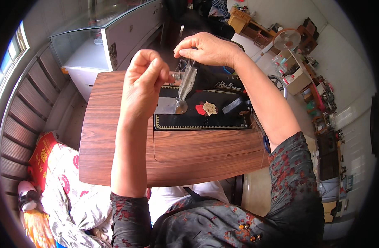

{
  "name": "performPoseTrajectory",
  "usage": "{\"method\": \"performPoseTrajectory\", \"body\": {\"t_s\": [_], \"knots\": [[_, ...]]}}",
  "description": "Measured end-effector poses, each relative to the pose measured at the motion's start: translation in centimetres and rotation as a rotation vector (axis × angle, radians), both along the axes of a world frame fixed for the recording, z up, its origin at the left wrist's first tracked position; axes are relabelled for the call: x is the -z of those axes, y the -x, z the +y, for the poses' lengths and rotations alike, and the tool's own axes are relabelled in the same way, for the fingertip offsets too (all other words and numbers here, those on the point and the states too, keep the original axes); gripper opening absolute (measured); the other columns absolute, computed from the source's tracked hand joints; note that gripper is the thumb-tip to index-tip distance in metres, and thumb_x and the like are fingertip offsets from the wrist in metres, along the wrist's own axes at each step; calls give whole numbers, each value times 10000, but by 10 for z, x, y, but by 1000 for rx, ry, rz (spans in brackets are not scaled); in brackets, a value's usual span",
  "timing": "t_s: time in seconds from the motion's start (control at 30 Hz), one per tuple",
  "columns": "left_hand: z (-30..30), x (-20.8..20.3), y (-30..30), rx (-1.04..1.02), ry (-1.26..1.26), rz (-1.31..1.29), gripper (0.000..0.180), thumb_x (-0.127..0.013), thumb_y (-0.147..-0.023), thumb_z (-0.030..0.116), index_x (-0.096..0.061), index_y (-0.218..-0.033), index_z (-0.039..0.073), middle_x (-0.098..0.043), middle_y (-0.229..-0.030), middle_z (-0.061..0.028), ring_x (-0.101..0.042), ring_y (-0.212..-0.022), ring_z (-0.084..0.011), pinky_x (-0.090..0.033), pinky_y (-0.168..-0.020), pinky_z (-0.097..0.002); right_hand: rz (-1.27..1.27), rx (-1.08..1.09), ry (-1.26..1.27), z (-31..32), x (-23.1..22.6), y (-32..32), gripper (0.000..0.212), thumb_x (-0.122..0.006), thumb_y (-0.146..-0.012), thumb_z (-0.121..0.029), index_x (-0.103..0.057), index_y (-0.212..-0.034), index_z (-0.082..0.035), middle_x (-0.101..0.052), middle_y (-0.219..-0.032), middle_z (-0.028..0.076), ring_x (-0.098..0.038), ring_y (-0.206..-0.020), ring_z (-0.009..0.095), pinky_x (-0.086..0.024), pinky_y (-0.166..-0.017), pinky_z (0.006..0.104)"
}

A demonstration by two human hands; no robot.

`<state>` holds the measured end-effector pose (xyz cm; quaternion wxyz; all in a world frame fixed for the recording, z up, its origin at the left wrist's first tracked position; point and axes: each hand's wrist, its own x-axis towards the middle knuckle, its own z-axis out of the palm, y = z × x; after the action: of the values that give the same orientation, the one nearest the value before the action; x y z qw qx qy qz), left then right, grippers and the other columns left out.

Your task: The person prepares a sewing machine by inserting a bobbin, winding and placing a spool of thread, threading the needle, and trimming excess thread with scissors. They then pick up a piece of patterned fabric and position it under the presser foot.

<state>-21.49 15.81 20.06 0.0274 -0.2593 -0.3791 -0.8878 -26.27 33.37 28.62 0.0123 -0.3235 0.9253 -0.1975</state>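
A black sewing machine [206,76] with a silvery face plate [188,82] is set into a wood-grain table [115,153]. Just left of its head, my left hand [145,80] is raised with thumb and forefinger pinched together. Whatever is in that pinch is too small to make out. Above the top of the machine head, my right hand [208,49] bends down, its fingers closed together and their tips partly hidden. Fine lines like thread show near the face plate between the hands. A red and cream flower ornament [207,108] lies on the machine's black bed.
The handwheel [278,84] is at the machine's right. Patterned cloth [69,194] and a red packet [43,155] lie left of the table. A glass-topped cabinet [88,53] stands at the back left. Beyond the table are a standing fan [286,39] and a seated person in dark clothes.
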Motion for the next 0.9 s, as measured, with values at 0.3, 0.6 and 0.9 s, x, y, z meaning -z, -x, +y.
{"method": "performPoseTrajectory", "body": {"t_s": [0.3, 0.6, 0.9], "knots": [[-60, 11, -62, 242, -180, 145, 60, -440, -957, 119, -428, -906, 90, -374, -628, 22, -291, -508, -49, -268, -437, -176, -99, -80, -48, -28, 0, -50, 296, -505, -926, -272, -637, -817, -31, -607, -700, 25, -584, -695, 167, -463, -848, 293], [-30, 53, -16, -131, 597, -142, 86, -535, -906, 134, -558, -840, 85, -588, -730, 28, -373, -545, -15, -303, -477, -176, 404, -81, -241, -45, 17, -48, 175, -677, -680, -200, -613, -579, -72, -558, -566, 94, -578, -573, 229, -458, -582, 351], [12, 116, 39, 386, 375, -491, 136, -623, -861, 179, -562, -768, 101, -451, -573, 54, -337, -454, -33, -240, -389, -172, 893, -30, -745, -56, 63, -19, 52, -653, -641, -173, -666, -592, -178, -621, -680, -18, -608, -749, 161, -414, -738, 309]]}}
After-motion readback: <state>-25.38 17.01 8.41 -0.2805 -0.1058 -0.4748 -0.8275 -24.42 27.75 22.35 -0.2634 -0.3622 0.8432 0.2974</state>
